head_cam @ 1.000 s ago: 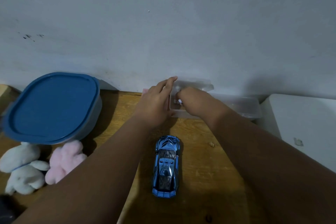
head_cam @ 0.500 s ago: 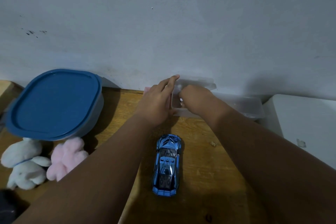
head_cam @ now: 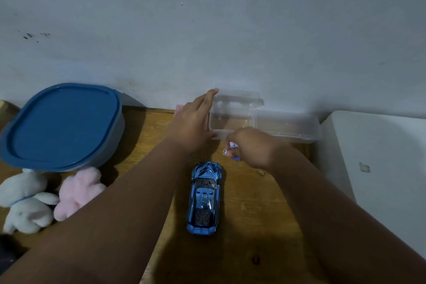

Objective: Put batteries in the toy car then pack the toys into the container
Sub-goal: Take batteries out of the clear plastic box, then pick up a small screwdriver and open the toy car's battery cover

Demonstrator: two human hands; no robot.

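So the batteries [head_cam: 232, 145] are pinched in the right hand [head_cam: 252, 148]. Looks like two small white ones, poking out of the curled fingers on the hand's 9 o'clock side, held just above the table [head_cam: 253, 219]. The blue car [head_cam: 204, 198] sits on its wheels near them, nose pointing at 12 o'clock. The batteries are up at about 1 o'clock off that nose, close but not touching. At 12 o'clock from the right hand there's a clear box [head_cam: 230, 122] with its lid flipped back against the wall. The left hand [head_cam: 192, 123] is at the box's 9 o'clock side, fingers straight and together, laid flat along the box wall, not gripping anything. Another clear tray [head_cam: 290, 127] butts up against the box at 3 o'clock. Way over at 9 o'clock from the car is the container [head_cam: 62, 124] with its blue lid on. A pink plush [head_cam: 78, 191] and a white plush [head_cam: 24, 203] lie just in front of it at its 6 o'clock, the two touching each other.
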